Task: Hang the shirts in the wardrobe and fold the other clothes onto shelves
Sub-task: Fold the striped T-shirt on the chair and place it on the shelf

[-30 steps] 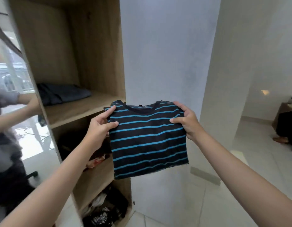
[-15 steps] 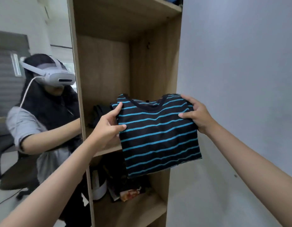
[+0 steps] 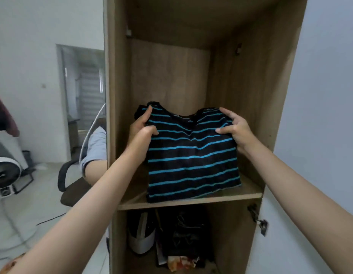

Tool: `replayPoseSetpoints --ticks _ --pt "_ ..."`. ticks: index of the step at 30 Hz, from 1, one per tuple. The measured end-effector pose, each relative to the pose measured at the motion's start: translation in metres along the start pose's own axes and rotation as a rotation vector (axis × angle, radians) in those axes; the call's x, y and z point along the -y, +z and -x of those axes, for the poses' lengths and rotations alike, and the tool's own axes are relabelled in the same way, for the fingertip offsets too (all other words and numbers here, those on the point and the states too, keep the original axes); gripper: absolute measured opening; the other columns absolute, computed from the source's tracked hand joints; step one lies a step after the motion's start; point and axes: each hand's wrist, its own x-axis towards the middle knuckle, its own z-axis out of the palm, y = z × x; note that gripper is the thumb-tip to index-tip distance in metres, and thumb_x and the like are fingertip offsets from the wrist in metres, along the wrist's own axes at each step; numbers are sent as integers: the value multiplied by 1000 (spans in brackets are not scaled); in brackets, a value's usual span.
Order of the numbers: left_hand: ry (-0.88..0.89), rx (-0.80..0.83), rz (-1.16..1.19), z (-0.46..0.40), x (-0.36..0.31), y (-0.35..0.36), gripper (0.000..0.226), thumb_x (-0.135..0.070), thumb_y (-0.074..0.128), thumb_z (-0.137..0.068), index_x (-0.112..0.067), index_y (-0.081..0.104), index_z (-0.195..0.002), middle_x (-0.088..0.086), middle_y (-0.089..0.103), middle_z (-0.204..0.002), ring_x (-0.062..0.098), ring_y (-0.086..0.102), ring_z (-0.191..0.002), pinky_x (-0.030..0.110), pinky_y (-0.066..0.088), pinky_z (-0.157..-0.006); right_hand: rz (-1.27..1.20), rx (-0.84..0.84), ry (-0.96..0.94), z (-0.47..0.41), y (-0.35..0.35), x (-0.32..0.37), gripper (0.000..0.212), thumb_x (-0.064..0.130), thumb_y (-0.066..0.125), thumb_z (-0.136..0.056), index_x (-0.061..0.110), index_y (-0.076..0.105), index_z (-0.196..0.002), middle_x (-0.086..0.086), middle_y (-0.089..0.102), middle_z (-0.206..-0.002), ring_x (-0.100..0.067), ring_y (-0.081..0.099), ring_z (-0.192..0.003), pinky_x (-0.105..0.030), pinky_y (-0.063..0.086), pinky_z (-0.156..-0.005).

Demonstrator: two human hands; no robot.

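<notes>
Your left hand [image 3: 141, 128] and right hand [image 3: 234, 127] are pinching the folded striped shirt [image 3: 192, 157]; letting go unevenly risks it slumping off the shelf [image 3: 248, 191].

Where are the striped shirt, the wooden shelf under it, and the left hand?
striped shirt [image 3: 192, 161]: head view, middle of the folded front.
wooden shelf [image 3: 248, 191]: head view, bare board right of the shirt, near the front edge.
left hand [image 3: 141, 128]: head view, back of the hand gripping the shirt's left shoulder.
</notes>
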Motion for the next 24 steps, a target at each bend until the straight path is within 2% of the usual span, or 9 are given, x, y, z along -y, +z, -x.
replayPoseSetpoints --ticks 2,5,8,10,12,15,18,20,24 --pt "23 -40 -4 -18 7 8 72 11 43 -78 -25 43 -140 -6 48 -129 6 51 -107 17 47 -83 -68 12 6 -28 0 -13 77 -18 63 -70 15 48 -138 -6 55 -130 -18 55 -116 -34 46 -101" --pt "24 -127 -40 -49 26 13 74 14 43 -73 -24 49 -135 -3 47 -136 13 46 -119 23 44 -96 -199 27 22 -60 0 -38 75 -21 60 -70 17 51 -135 -3 59 -123 -14 59 -108 -27 52 -88" --pt "-119 -173 -95 -78 57 7 71 13 44 -74 -23 51 -134 6 44 -144 23 45 -127 37 40 -107 -263 31 112 -86 -2 -74 70 -18 59 -74 20 53 -132 -6 58 -123 -18 60 -106 -28 52 -81" --pt "-263 -168 -192 -86 79 3 62 7 46 -84 -20 45 -139 8 44 -143 25 48 -124 37 42 -104 -221 21 250 -95 -3 -103 63 -10 60 -80 22 52 -134 -7 56 -127 -22 59 -107 -32 53 -81" --pt "-373 -153 -288 -82 100 0 56 2 49 -90 -17 40 -142 8 47 -140 23 51 -117 31 45 -94 -184 5 411 -99 -4 -133 54 2 62 -86 21 49 -136 -9 56 -127 -24 59 -105 -33 52 -76" --pt "-455 -126 -352 -78 121 -8 55 -6 54 -91 -16 38 -143 5 49 -138 19 53 -112 29 44 -90 -191 23 586 -98 -4 -157 46 18 64 -90 14 51 -134 -11 61 -122 -26 61 -104 -34 52 -73" --pt "-484 -92 -388 -78 118 -13 61 -22 62 -88 -20 37 -144 3 51 -137 18 55 -109 32 46 -94 -104 90 615 -91 -6 -153 54 30 67 -88 15 48 -136 -8 62 -117 -22 62 -96 -33 51 -69" --pt "-486 -32 -459 -72 114 -11 61 -25 64 -88 -20 37 -143 2 53 -135 19 56 -109 31 46 -94 -7 114 582 -84 -6 -150 69 34 71 -83 20 39 -142 -7 56 -127 -17 59 -94 -30 50 -71" --pt "-487 108 -609 -45 106 -9 60 -17 65 -88 -19 39 -142 0 52 -136 14 54 -110 23 42 -89 200 180 532 -66 -9 -146 83 35 75 -80 29 28 -148 -1 41 -146 -21 50 -120 -29 45 -87"
